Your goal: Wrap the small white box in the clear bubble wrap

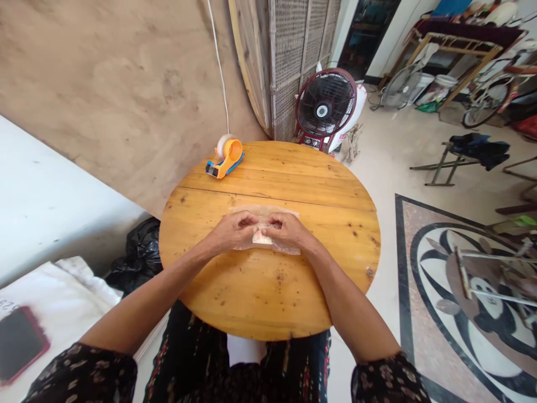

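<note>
A translucent sheet that looks like bubble wrap (288, 247) lies across the middle of the round wooden table (277, 296). On it is a small pale, box-like item (262, 239), partly covered by my fingers. My left hand (235, 229) is closed, thumb and fingers pinching at the left side of the sheet by the item. From the right, my right hand (288, 229) pinches in the same way, its fingertips nearly meeting those of the left. Exactly how much of the item each hand grips is hidden. An orange and blue tape dispenser (229, 157) with a roll stands near the far left edge.
A dark red fan (325, 106) stands just beyond the table. Plywood board (126, 73) rises at the left and back. Black plastic bags (140, 246) sit left of the table, near a dark red-edged tablet or phone (20, 344). A folding stool (453, 162) is at right.
</note>
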A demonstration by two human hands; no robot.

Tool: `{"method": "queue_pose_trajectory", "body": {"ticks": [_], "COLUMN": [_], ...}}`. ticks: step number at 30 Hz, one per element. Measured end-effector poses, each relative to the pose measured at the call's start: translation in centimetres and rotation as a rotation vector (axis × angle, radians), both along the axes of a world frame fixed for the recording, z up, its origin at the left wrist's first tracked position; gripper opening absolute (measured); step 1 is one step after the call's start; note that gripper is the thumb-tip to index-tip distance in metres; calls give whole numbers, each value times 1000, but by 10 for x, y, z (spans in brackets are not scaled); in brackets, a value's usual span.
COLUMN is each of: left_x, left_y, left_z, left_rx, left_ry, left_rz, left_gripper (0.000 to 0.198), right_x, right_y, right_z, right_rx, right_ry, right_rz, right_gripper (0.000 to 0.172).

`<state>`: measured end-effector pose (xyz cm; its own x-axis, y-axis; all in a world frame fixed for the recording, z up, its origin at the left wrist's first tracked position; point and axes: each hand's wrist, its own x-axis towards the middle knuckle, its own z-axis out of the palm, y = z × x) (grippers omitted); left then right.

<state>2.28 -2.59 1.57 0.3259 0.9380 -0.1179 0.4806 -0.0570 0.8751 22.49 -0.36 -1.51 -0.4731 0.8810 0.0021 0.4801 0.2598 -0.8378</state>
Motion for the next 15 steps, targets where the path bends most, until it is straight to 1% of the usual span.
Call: {"method": "queue_pose_trajectory", "body": {"ticks": [2,5,7,9,10,11,13,14,15], "left_x": [-13,-36,-48,-54,-55,-55,-50,-47,-44], "left_y": [-5,-13,-18,-22,-24,-25,-28,-28,-29], "left_z": [1,-1,-4,-7,-9,-9,-9,-8,-7], "left_rx": [82,127,108,30,-5,-51,-162,-217,-265], "left_ry": [119,319,384,397,384,357,269,223,184], "left_rz": [44,113,122,105,113,124,165,189,214], "left_gripper": [39,46,52,54,56,59,68,72,75], "right_x": [-1,-2,-2,-2,-2,-2,-2,-1,0], "right_y": [0,-1,-1,-2,-2,-2,-2,-2,-2], "right_z": [0,2,2,2,3,3,3,3,3], "right_rx": [-3,20,32,51,66,83,110,110,102], "right_ry": [8,6,-8,-10,0,19,70,91,105], "right_rz": [0,5,-3,-15,-15,-7,32,57,78], "right_gripper": [24,25,23,18,19,28,52,61,66]}}
